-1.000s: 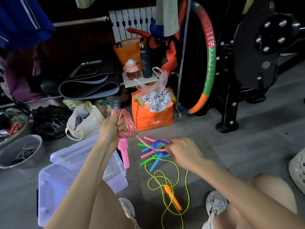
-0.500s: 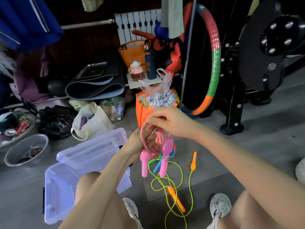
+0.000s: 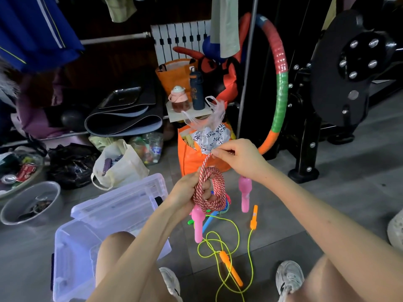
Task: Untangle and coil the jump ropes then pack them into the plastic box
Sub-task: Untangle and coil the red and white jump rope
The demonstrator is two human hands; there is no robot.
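The left hand (image 3: pixel 185 192) grips the coiled red-and-white jump rope (image 3: pixel 218 192), its loops wound round the fingers. The right hand (image 3: pixel 237 156) pinches the rope's free strand just above. The open plastic box (image 3: pixel 65 258) sits on the floor, near left.

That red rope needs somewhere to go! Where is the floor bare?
Bare floor lies right of the yellow rope, up to the black machine foot. Another bare strip runs between the metal bowl and the plastic box. It is crowded below the red rope, where coloured handles cluster, and along the back by the orange bag.
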